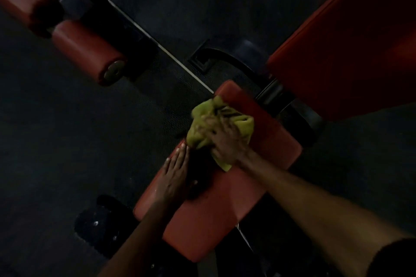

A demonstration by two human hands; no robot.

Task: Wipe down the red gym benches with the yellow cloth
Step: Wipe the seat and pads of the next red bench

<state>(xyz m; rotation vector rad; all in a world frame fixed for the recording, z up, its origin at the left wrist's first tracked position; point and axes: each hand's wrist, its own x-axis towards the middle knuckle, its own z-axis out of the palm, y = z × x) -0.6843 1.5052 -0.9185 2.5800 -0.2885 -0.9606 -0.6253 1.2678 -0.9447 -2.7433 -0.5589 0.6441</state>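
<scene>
A red bench seat pad [227,207] lies in the middle of the dim view, running from lower centre up to the right. On its upper part lies the bunched yellow cloth [200,123]. My right hand [225,139] presses down on the cloth with fingers spread over it, blurred by motion. My left hand [174,175] lies flat on the pad's left edge, fingers together and extended, holding nothing. A larger red back pad [351,51] rises at the upper right.
Two red roller pads [87,51] on a dark frame sit at the upper left. A black metal frame bar [227,56] joins the pads. Dark rubber flooring [67,141] surrounds the bench, with a pale floor line [157,45] across it. A dark shoe [99,227] is at lower left.
</scene>
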